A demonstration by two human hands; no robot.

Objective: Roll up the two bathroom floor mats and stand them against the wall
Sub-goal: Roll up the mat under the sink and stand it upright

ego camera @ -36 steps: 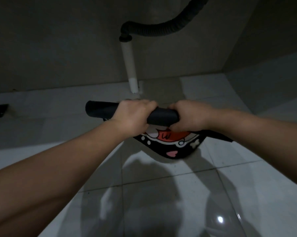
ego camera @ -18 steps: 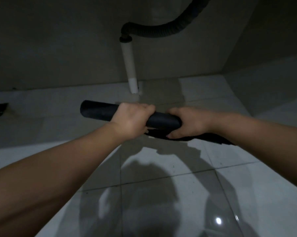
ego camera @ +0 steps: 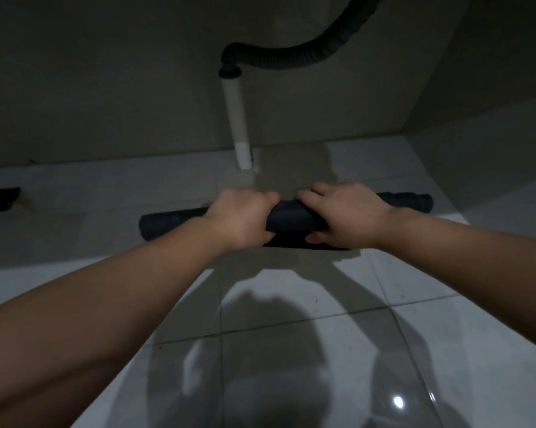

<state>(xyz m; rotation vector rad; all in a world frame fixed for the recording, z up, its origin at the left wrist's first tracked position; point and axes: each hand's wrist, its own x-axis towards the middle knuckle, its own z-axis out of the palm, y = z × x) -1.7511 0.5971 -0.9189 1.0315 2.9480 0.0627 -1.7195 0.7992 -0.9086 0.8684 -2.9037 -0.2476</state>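
— Mat (ego camera: 291,216) looks nearly all rolled: a dark tube lying crosswise above the floor (ego camera: 291,304), with only a thin flap showing under its middle.

— Who has hold of it?

— Both hands. The left hand (ego camera: 239,217) is curled over the top just left of centre; the right hand (ego camera: 346,216) is wrapped round just right of centre, thumb tucked underneath against the flap. Each is closed on the roll, with a short bare stretch between them.

— So which step is this?

— End of the rolling, I'd judge. The last edge needs tucking in tight before anything else.

— And after that?

— It wants tipping upright and leaning on the wall (ego camera: 106,88) ahead, probably clear of the pipe (ego camera: 237,118) and the hose (ego camera: 291,58) above it. A grip nearer one end would help swing it vertical, and some pressure kept on so it doesn't spring open.

— The second mat?

— Not visible. A small dark thing (ego camera: 1,199) sits at far left by the wall, too dim to identify.
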